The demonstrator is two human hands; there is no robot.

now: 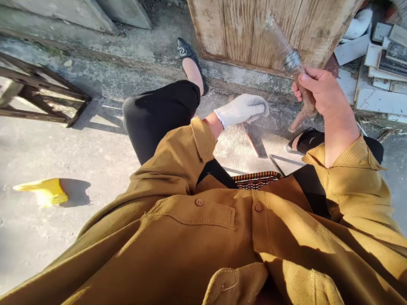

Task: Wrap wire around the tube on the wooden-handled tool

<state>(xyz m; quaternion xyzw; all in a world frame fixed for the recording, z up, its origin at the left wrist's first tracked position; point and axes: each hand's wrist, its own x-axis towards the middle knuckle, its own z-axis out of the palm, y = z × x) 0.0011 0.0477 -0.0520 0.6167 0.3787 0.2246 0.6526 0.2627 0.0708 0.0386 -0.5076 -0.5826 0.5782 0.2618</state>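
Note:
My right hand (320, 88) is bare and wrapped around a wooden stick (305, 103) that forks or bends at its lower end. Above my fingers, a coil of silvery wire (292, 61) is wound round the stick. The stick's far end is pale and blurred. Lower and to the left, my left hand (245, 110) wears a white knitted glove, with its fingers curled closed. A thin wire (273, 92) rises from those fingers toward the stick. Beneath the hands, a slim reddish-brown piece (252, 141) lies on the concrete.
A weathered plank panel (244, 22) stands ahead. Stacked boards (403, 102) lie at right. A wooden frame (26, 92) and a yellow object (44, 191) are on the left. A dark thin rod (276, 165) is near the woven seat edge (256, 180) between my legs.

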